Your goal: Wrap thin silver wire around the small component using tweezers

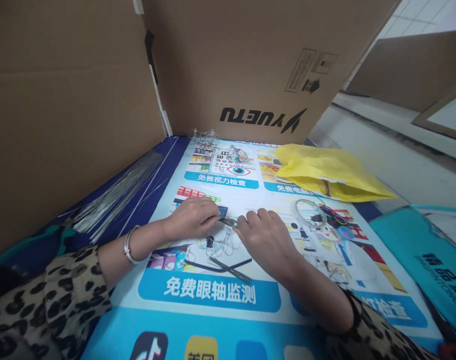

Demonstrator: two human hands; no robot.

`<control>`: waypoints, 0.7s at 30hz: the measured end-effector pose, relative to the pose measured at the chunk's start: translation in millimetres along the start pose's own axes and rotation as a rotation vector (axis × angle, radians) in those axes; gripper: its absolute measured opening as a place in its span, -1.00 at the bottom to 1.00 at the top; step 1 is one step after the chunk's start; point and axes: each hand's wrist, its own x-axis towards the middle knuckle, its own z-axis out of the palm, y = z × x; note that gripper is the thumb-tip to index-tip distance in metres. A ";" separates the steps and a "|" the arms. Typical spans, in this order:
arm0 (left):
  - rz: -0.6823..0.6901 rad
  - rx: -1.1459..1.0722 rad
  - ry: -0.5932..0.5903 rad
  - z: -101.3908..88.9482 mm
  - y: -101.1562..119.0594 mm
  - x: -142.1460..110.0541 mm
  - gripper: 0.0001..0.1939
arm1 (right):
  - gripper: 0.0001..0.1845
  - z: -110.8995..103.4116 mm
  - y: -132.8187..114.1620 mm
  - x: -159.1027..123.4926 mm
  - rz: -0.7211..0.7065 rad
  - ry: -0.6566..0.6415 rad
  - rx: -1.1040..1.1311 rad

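Note:
My left hand and my right hand are close together over the printed sheet, fingers closed. Between their fingertips runs a short, dark bundle of thin wires, one end pinched in each hand. Just below it, a loose tangle of looped thin wire is spread out; whether it joins the held bundle I cannot tell. Nearer to me, a small sheaf of cut wires lies flat on the print. Both sets of fingertips are partly hidden.
Long straight silvery wires lie at the left. Wire figures sit at the back. A wire coil and coloured strands are on the right, near a yellow bag and teal packaging. Cardboard walls stand behind and left.

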 end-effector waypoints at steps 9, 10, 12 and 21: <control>0.004 -0.082 0.046 -2.0 -2.3 1.7 -0.82 | -0.73 -3.0 10.1 2.2 0.034 -0.014 0.077; 0.003 -0.097 0.047 -1.6 -3.5 1.4 -0.83 | -0.73 -4.0 11.9 2.6 0.034 -0.016 0.080; 0.002 -0.115 0.045 -0.8 -5.9 0.7 -0.83 | -0.72 -5.9 16.3 3.3 0.041 -0.023 0.087; 0.046 -0.158 0.055 -0.7 -8.0 0.4 -0.83 | -0.69 -13.5 25.0 3.6 0.070 -0.028 0.088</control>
